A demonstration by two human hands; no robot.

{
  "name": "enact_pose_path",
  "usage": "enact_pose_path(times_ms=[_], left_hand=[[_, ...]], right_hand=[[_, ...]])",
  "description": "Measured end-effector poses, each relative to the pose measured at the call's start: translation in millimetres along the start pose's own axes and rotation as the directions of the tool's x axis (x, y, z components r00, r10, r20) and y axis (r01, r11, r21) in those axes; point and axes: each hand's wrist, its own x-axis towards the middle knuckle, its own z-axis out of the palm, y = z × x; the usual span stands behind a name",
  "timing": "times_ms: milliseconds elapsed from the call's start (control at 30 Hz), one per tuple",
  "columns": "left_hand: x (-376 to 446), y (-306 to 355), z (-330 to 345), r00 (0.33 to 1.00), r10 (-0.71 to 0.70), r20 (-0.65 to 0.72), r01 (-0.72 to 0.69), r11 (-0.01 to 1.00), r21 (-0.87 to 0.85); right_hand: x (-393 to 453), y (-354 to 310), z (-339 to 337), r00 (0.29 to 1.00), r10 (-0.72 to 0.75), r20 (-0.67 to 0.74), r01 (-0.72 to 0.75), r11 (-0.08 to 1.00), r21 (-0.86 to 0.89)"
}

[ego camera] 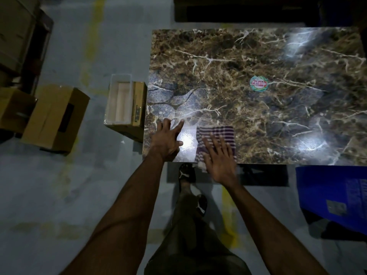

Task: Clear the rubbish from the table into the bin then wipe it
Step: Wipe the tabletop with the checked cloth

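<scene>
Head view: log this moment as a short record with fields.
table: marble-pattern top, one round sticker on it
cloth: striped cloth flat at the near edge
right hand: right hand lies flat on the cloth, fingers straight
left hand: left hand spread on the bare top beside the cloth
bin: lined cardboard box on the floor at the table's left end

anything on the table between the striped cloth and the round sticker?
Nothing. In the head view, the marble-pattern tabletop is bare between the striped cloth, under the right hand, and the round sticker.
</scene>
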Motion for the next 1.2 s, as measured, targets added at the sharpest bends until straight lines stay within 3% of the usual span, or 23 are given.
enact_pose_path(times_ms=[167,267,400,567,700,900,1067,1200], left_hand=[[5.5,-1.9,-11.0,1.0,0.001,-0.005,-0.001,1.0,0.012],[6.8,2.6,-20.6,1.0,-0.017,-0.003,0.017,1.0,0.016],[6.9,7.0,-25.5,0.996,-0.081,-0.043,0.079,0.996,-0.052],[17.2,10.9,-30.5,0.991,-0.055,0.126,0.071,0.989,-0.127],[23.2,14.9,-35.5,0.982,-0.059,0.181,0.084,0.987,-0.136],[28.3,15.9,-38.0,0.974,-0.048,0.222,0.081,0.987,-0.14],[28.9,18.0,-41.2,0.973,-0.055,0.224,0.101,0.975,-0.199],[29.1,20.5,-43.3,0.972,-0.072,0.223,0.118,0.973,-0.199]], right_hand=[[70.4,3.9,-11.4,0.976,0.209,-0.062,-0.207,0.978,0.029],[91.3,-24.9,-4.4,0.992,0.125,-0.015,-0.125,0.992,0.019],[51.3,-26.7,3.6,0.998,-0.053,0.027,0.053,0.999,0.0],[49.8,14.1,-11.1,0.999,0.044,-0.01,-0.044,0.999,-0.032],[104.4,-6.1,-12.3,0.986,0.155,-0.061,-0.156,0.988,-0.013],[64.4,-15.2,-3.1,0.996,-0.083,0.025,0.084,0.995,-0.055],[67.4,30.1,-19.5,0.995,0.096,-0.041,-0.098,0.994,-0.038],[118.9,6.1,-17.7,0.978,0.192,-0.08,-0.194,0.981,-0.018]])
